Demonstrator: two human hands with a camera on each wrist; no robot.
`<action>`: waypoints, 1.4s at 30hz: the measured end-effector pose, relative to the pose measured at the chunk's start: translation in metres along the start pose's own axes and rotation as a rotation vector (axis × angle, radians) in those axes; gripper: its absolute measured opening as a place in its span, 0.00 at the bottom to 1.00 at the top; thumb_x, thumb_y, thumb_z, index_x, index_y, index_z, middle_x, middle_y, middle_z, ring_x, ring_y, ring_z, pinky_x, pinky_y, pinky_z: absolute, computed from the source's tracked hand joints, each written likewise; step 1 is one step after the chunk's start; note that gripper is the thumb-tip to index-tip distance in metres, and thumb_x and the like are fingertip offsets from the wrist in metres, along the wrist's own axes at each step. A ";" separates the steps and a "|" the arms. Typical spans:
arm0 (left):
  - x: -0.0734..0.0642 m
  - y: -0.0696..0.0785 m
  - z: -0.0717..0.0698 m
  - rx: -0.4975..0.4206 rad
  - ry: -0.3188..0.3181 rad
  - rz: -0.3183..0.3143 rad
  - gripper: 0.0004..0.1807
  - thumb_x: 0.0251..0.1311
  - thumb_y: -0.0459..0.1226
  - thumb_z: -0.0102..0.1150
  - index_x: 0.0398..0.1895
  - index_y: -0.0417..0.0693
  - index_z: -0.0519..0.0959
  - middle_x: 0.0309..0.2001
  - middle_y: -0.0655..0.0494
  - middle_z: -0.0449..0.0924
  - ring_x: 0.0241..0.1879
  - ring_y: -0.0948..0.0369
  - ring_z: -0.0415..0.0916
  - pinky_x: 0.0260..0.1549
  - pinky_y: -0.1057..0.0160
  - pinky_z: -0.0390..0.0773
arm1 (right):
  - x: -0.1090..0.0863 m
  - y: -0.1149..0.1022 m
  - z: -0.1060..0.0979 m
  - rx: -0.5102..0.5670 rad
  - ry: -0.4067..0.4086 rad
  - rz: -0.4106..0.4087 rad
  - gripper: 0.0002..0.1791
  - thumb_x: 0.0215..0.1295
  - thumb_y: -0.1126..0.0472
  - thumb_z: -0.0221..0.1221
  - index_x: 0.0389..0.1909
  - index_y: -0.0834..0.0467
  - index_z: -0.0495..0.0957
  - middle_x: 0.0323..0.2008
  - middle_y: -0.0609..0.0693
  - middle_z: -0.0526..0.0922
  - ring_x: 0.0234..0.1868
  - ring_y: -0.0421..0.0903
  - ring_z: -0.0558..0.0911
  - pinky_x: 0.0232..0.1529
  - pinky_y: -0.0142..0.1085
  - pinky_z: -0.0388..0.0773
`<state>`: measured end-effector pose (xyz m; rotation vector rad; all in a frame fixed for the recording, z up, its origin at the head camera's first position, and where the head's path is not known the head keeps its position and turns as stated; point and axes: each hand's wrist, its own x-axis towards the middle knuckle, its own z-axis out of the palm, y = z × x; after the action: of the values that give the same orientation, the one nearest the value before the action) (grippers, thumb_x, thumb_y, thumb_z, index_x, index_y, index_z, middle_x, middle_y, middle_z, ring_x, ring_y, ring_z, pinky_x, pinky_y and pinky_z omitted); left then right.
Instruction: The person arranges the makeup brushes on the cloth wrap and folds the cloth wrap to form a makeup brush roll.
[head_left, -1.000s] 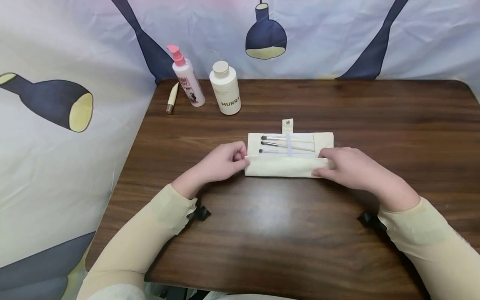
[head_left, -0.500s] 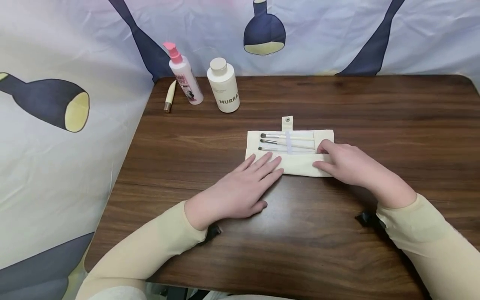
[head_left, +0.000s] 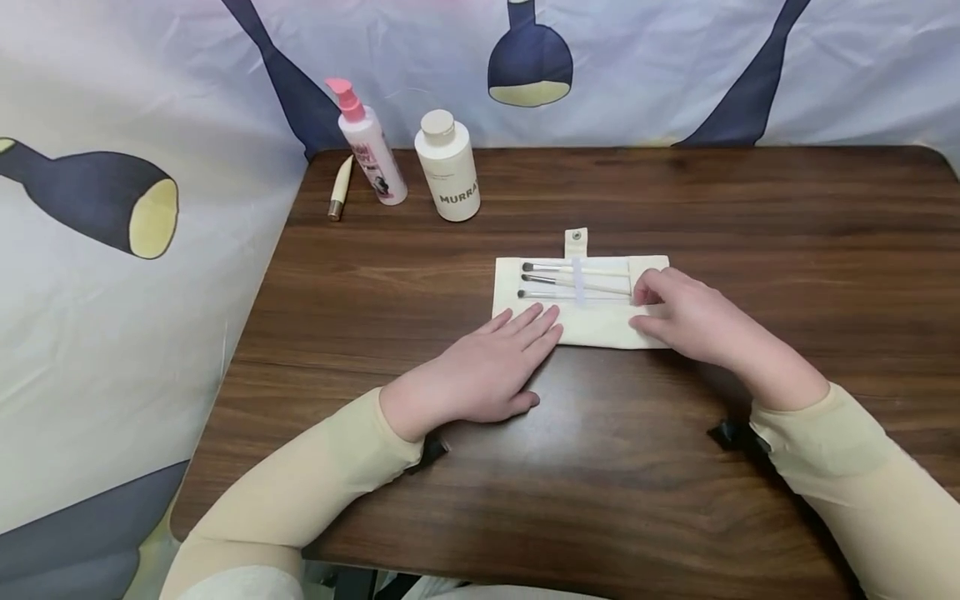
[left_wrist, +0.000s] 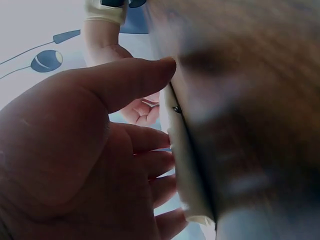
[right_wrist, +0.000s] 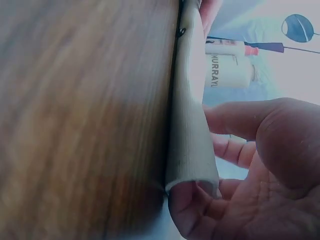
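Note:
A cream fabric brush roll [head_left: 600, 329] lies unfolded on the table, its lower part folded up as a flap. Several slim makeup brushes [head_left: 540, 267] lie across it under a pale strap [head_left: 578, 287]. A snap tab [head_left: 576, 242] sticks out at the far edge. My left hand [head_left: 483, 375] lies with fingers spread and straight on the flap's left part, thumb off toward the near side. My right hand [head_left: 690, 317] holds the right end of the roll, thumb on the flap; in the right wrist view, fingers curl round the open end of the fold [right_wrist: 192, 155].
At the far left of the brown wooden table [head_left: 562, 500] stand a white pump bottle [head_left: 372, 158] with a pink top and a white capped bottle [head_left: 450, 179]. A small cream tube [head_left: 341, 187] lies beside them. A printed cloth [head_left: 630, 75] hangs behind.
My left hand has let go of the roll's left edge and now lies flat on the flap. The right hand stays at the right end with only a slight shift.

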<state>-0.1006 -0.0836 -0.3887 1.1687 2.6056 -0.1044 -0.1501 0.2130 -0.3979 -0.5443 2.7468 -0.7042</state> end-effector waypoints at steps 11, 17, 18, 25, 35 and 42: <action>0.000 -0.002 -0.006 -0.010 0.028 -0.026 0.43 0.71 0.53 0.57 0.83 0.50 0.53 0.84 0.53 0.44 0.83 0.55 0.42 0.80 0.53 0.51 | -0.015 -0.016 0.000 -0.274 0.167 -0.123 0.07 0.62 0.59 0.68 0.41 0.50 0.87 0.45 0.53 0.74 0.47 0.58 0.70 0.44 0.56 0.63; 0.001 -0.005 -0.007 -0.060 0.039 -0.012 0.41 0.72 0.53 0.57 0.82 0.50 0.56 0.84 0.53 0.46 0.83 0.55 0.44 0.80 0.54 0.51 | -0.023 -0.017 -0.003 -0.390 0.033 -0.245 0.26 0.56 0.55 0.76 0.55 0.59 0.84 0.46 0.53 0.78 0.48 0.56 0.75 0.43 0.52 0.72; 0.001 -0.006 -0.007 -0.066 0.042 -0.012 0.42 0.71 0.53 0.57 0.82 0.51 0.56 0.84 0.53 0.46 0.83 0.55 0.44 0.80 0.54 0.51 | -0.023 -0.016 -0.003 -0.404 0.027 -0.257 0.28 0.55 0.57 0.77 0.56 0.60 0.83 0.47 0.53 0.78 0.49 0.56 0.75 0.42 0.52 0.74; 0.000 -0.018 -0.009 -0.161 0.089 -0.003 0.38 0.71 0.48 0.61 0.81 0.52 0.60 0.82 0.53 0.53 0.81 0.56 0.50 0.78 0.51 0.58 | -0.019 -0.008 -0.008 -0.374 0.020 -0.308 0.28 0.56 0.69 0.71 0.60 0.62 0.81 0.49 0.55 0.79 0.49 0.57 0.76 0.47 0.52 0.78; 0.005 -0.043 -0.009 -0.201 0.252 -0.128 0.28 0.66 0.33 0.61 0.70 0.55 0.74 0.65 0.56 0.76 0.65 0.56 0.73 0.62 0.52 0.77 | -0.013 0.004 -0.017 -0.185 0.007 -0.241 0.17 0.71 0.66 0.60 0.58 0.58 0.82 0.52 0.52 0.85 0.53 0.53 0.82 0.55 0.54 0.78; 0.007 -0.062 -0.007 -0.489 0.350 -0.212 0.17 0.68 0.34 0.57 0.56 0.57 0.82 0.40 0.59 0.85 0.39 0.60 0.78 0.45 0.57 0.78 | -0.010 0.013 -0.018 -0.052 -0.024 -0.153 0.10 0.77 0.60 0.57 0.53 0.54 0.81 0.32 0.45 0.83 0.35 0.44 0.78 0.44 0.44 0.76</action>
<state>-0.1526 -0.1184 -0.3871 0.7895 2.8006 0.7136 -0.1511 0.2348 -0.3871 -0.7758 2.7292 -0.6566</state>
